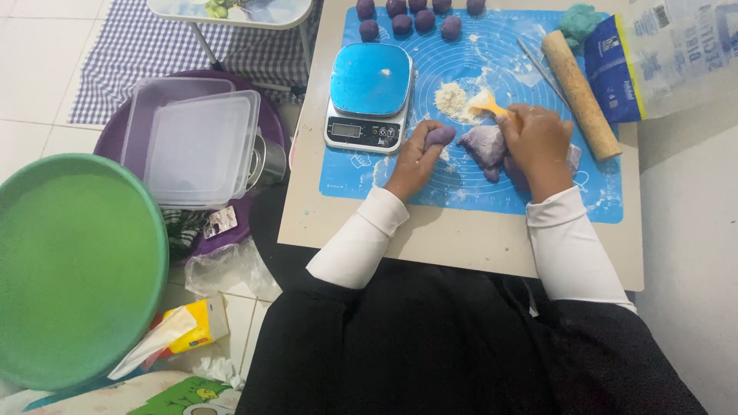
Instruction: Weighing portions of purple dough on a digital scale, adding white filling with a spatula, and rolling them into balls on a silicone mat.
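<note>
Taking the scale (368, 96) as my landmark: far to its left on the floor sit a green basin (73, 269) and, nearer, clear lidded tubs (198, 142). The scale itself stands on the left part of the blue mat (469, 196).

Just below its right corner, my left hand (415, 160) is curled shut around a small purple dough piece (440, 136). The piece pokes out of the top of my fist, up toward the scale and slightly right; my fingers wrap its lower part, so I cannot tell its full length.

Right of that, touching the mat, lies the bigger dough lump (486, 146), between my two hands. My right hand (540, 142) grips a yellow scraper (487, 104), its blade pointing up-left toward a flour pile (451, 98) beside the scale. Above the scale's right side sit dough balls (415, 17). Farthest right, a rolling pin (580, 94) lies slanted.
</note>
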